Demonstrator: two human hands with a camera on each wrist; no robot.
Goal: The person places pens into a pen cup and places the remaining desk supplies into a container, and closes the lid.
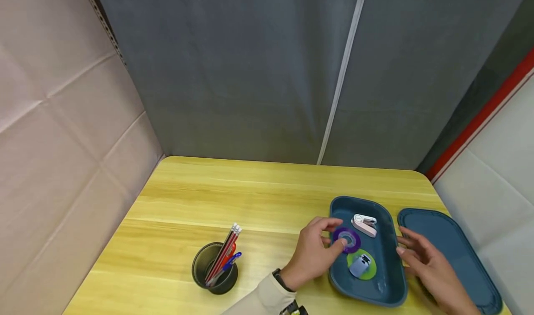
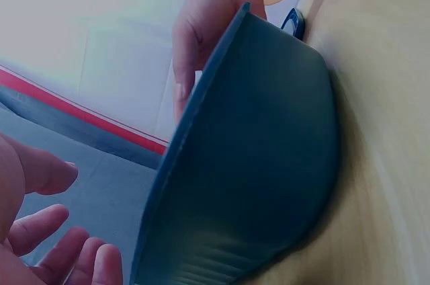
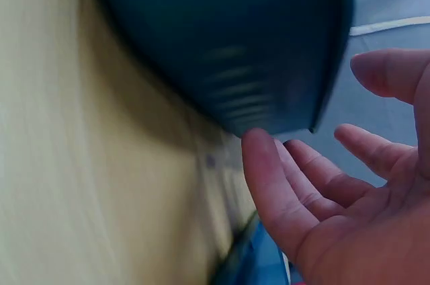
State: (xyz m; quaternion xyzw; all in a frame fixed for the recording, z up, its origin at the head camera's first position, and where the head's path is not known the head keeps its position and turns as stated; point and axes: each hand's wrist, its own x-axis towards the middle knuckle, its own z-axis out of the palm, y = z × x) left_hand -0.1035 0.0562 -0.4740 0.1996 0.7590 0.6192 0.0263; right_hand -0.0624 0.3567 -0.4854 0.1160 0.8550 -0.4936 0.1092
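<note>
A blue tray stands on the table. In it lie a purple tape roll, a pale pink and white stapler, a green disc and a small light-blue item on top of that disc, perhaps a pencil sharpener. My left hand is at the tray's left rim, its fingertips close to the tape roll. The left wrist view shows those fingers loosely bent, holding nothing. Beside the right rim is my right hand, fingers spread. In the right wrist view, a fingertip appears close to the tray's underside; contact is unclear.
A matching blue lid lies at the right, partly behind my right hand. At the left stands a black mesh pen cup with several pencils and pens. Grey curtain hangs behind the table; pale walls flank it.
</note>
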